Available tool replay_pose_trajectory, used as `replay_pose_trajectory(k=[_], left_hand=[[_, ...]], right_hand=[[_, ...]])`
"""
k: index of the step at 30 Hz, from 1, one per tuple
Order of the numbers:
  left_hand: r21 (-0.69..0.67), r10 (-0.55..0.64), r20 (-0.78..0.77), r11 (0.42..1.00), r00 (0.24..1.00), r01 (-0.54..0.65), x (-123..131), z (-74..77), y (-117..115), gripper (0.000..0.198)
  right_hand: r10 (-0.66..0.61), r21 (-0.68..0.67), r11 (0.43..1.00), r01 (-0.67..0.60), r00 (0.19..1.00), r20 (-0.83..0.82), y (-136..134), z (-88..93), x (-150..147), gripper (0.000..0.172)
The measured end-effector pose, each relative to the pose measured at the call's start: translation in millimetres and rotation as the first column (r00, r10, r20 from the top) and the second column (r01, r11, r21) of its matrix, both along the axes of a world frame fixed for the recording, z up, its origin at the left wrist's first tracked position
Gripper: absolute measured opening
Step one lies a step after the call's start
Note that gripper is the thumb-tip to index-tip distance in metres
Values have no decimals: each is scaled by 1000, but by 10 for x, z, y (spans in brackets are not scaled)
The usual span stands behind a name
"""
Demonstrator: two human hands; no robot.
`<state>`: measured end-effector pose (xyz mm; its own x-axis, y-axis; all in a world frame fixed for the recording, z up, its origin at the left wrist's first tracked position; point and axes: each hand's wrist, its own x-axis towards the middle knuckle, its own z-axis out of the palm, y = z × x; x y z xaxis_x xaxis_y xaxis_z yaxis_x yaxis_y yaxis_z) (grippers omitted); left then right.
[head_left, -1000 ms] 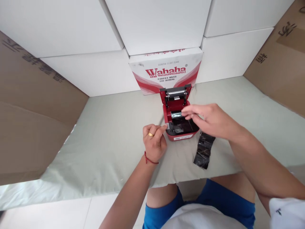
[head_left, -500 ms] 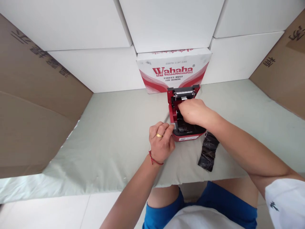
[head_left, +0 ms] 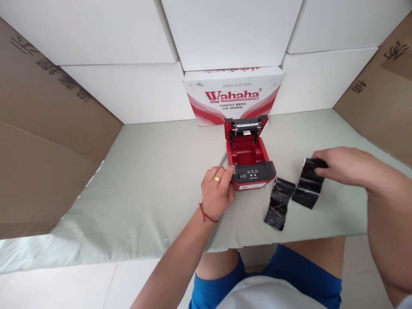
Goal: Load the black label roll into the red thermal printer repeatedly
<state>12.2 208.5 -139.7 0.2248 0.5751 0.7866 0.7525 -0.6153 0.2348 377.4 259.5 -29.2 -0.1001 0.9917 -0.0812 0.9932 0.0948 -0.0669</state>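
A small red printer (head_left: 249,161) stands open on the pale green tabletop (head_left: 154,189), its lid tipped back and its red compartment empty. My left hand (head_left: 218,191), with a gold ring, is curled against the printer's left front corner. My right hand (head_left: 341,165) is to the right of the printer, fingers closed on the top end of a black glossy strip (head_left: 309,182) that lies on the table. A second black strip (head_left: 278,204) lies beside it, nearer the printer.
A white and red Wahaha box (head_left: 233,96) stands right behind the printer, among white boxes (head_left: 225,30) that form a back wall. Brown cardboard (head_left: 48,128) closes the left side and more cardboard (head_left: 383,94) the right. My knees in blue shorts show below the table edge.
My right hand left the printer's compartment and moved right with a black strip, which now lies on the table. The compartment is now empty. My left hand stayed at the printer's corner.
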Motion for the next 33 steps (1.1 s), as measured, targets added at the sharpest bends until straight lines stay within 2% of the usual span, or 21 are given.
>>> replay_pose_trajectory(k=[2, 3, 7, 10, 13, 14, 16, 18, 20, 22, 24, 26, 28, 30, 33], left_hand=[[8, -4, 14, 1000, 1000, 3, 5, -1, 2, 57], [18, 0, 17, 1000, 1000, 0, 7, 0, 4, 57], [32, 0, 12, 999, 1000, -1, 4, 1, 8, 58], [16, 4, 10, 1000, 1000, -4, -2, 1, 5, 60], [10, 13, 11, 1000, 1000, -13, 2, 12, -2, 59], [8, 13, 11, 1000, 1000, -13, 5, 18, -5, 58], [1, 14, 15, 1000, 1000, -14, 11, 31, -12, 57], [-3, 7, 25, 1000, 1000, -7, 13, 40, -17, 57], [-6, -3, 36, 1000, 999, 3, 11, 44, -21, 57], [-10, -6, 44, 1000, 999, 6, 7, 46, -25, 58], [-7, -1, 50, 1000, 999, 1, 6, 48, -30, 58], [7, 5, 57, 1000, 998, -5, 10, 51, -39, 56], [39, 12, 75, 999, 997, -15, 20, 57, -55, 57], [80, 1, 84, 997, 997, -8, 38, 69, -78, 61], [94, -55, 35, 994, 998, 51, 81, 97, -122, 63]], right_hand=[[19, -208, 978, 10, 991, 134, -45, -158, -37, 9], [45, -255, 967, 3, 982, 183, -106, -216, -93, 15], [147, -41, 989, -145, 987, 70, -470, -347, -392, 35], [245, -104, 965, -241, 969, 28, -652, -442, -584, 35], [232, -199, 956, -214, 970, 69, -693, -522, -672, 36], [227, -200, 956, -214, 973, 45, -695, -511, -672, 37], [280, -175, 938, -300, 951, -133, -701, -387, -638, 36], [356, -85, 904, -418, 849, -390, -691, -131, -603, 33], [400, 35, 890, -455, 741, -539, -623, 180, -635, 31], [434, 117, 891, -438, 750, -499, -471, 426, -781, 35], [434, 111, 897, -429, 802, -410, -255, 526, -1031, 38], [422, 61, 904, -422, 862, -281, -32, 482, -1325, 39], [367, -28, 928, -372, 924, -107, 140, 360, -1590, 41], [319, -90, 945, -316, 947, 31, 242, 234, -1779, 40], [307, -119, 948, -295, 948, 91, 320, 106, -1911, 34]])
